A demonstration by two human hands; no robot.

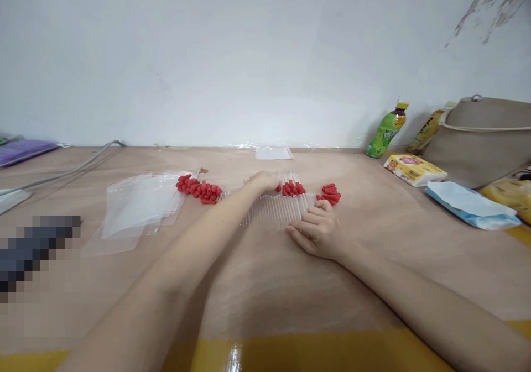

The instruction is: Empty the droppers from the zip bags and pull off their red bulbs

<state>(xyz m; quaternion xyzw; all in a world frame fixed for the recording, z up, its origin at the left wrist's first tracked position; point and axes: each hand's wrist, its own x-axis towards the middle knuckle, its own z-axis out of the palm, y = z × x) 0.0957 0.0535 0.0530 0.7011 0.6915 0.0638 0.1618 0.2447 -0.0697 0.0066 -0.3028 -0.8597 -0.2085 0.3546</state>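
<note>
A row of thin clear tubes (274, 210) lies side by side in the middle of the table. My left hand (264, 182) reaches over their far side, fingers closed beside a small red piece; what it grips is too small to tell. My right hand (317, 229) rests at the right end of the row, fingers curled, with a red tip (318, 197) by the fingertips. Red rubber-like pieces lie in a left pile (201, 189), a middle cluster (292, 188) on more clear tubes, and a right cluster (330, 194).
Clear plastic bags (139, 209) lie left, near a grey cable (83, 164) and a purple packet (27, 152). At right are a green bottle (386, 131), a yellow tissue pack (415, 169), a blue-white packet (473, 206) and a grey bag (485, 140). A small clear bag (274, 153) lies by the wall.
</note>
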